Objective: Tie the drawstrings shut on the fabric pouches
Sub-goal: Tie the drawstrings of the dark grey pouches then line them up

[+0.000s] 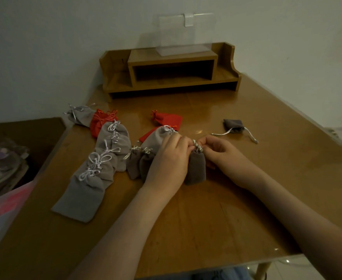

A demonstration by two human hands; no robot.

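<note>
A small dark grey pouch (196, 168) lies on the wooden table (216, 215) between my hands, its mouth gathered. My left hand (169, 158) and my right hand (219, 150) both pinch its white drawstring (197, 146) at the top. Left of them lies a row of light grey pouches (97, 174) with tied white cords, and two small grey pouches (139, 164) sit beside my left hand. Red pouches (102, 121) lie further back. Another dark grey pouch (233, 125) rests apart at the right, its white cords lying loose.
A wooden desk shelf (170, 71) with a clear plastic stand (184, 35) on top sits at the back against the wall. A lower side surface with plates and papers (2, 164) lies to the left. The table's front edge is close to my body.
</note>
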